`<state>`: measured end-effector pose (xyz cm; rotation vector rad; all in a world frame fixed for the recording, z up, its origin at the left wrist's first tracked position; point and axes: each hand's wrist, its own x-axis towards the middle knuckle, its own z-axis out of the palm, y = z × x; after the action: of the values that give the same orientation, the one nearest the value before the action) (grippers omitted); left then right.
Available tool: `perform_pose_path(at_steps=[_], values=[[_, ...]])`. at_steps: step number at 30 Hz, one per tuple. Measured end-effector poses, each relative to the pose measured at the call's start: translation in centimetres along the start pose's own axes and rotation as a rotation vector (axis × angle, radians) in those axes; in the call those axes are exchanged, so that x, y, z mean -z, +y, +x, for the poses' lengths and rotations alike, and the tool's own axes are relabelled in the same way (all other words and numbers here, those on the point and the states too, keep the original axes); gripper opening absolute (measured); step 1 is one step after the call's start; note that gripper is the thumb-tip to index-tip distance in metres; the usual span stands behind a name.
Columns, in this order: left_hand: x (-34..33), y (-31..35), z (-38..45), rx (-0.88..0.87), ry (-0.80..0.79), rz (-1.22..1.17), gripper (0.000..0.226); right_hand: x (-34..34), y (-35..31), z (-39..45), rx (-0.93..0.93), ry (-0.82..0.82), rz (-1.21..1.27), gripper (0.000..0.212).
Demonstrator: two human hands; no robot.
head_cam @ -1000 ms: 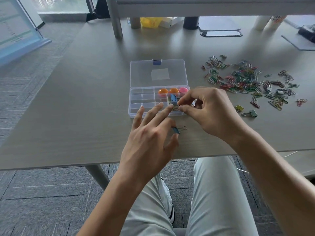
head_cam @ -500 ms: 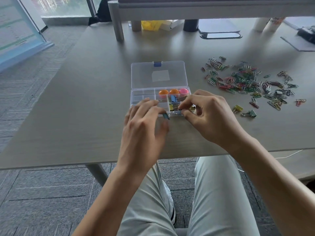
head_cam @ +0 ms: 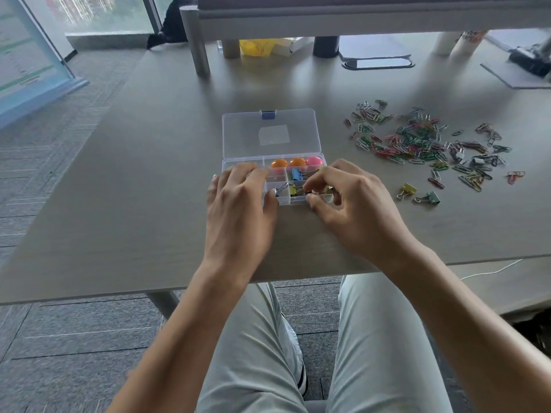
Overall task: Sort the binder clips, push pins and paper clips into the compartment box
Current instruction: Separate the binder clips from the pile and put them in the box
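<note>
The box (head_cam: 238,166) is steadied by the flat left hand (head_cam: 238,201) while a clip (head_cam: 317,190) is pinched by the right hand (head_cam: 346,204) for dropping in

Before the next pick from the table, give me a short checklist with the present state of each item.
1. Compartment box lid open, lying flat: ok.
2. Left hand free for the next pick: cannot tell; its fingers rest over the box's left cells, a clip at the thumb tip.
3. Right hand free: not ok, it pinches a binder clip at the front right cell.
4. Binder clips left outside: not ok, yellow clip and green clip lie on the table.
5. Paper clips sorted: not ok, still piled on the table.
</note>
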<state>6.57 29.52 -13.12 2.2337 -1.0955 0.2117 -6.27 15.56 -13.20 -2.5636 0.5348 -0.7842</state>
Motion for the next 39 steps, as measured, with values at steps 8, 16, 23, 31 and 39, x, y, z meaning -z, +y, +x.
perform_pose_path(at_steps=[8, 16, 23, 31, 39], values=[[0.7, -0.5, -2.5, 0.025, -0.037, 0.014, 0.040, -0.4, -1.6, 0.7, 0.033, -0.016, -0.012, 0.024], [0.7, -0.8, -3.0, 0.030, -0.068, 0.061, 0.038, -1.2, -3.1, 1.9, 0.077, -0.129, -0.136, 0.026], [0.5, -0.7, -3.0, 0.040, -0.065, 0.069, 0.037, -1.4, -3.7, 2.3, 0.046, -0.178, -0.162, 0.029], [0.7, 0.8, -3.0, 0.017, -0.055, 0.052, 0.045, 0.8, -1.7, 0.9, -0.032, 0.056, -0.049, 0.019], [-2.1, 6.4, -2.1, -0.186, -0.088, -0.020, 0.046, 5.8, 4.2, -4.1, -0.280, 0.219, -0.143, 0.015]])
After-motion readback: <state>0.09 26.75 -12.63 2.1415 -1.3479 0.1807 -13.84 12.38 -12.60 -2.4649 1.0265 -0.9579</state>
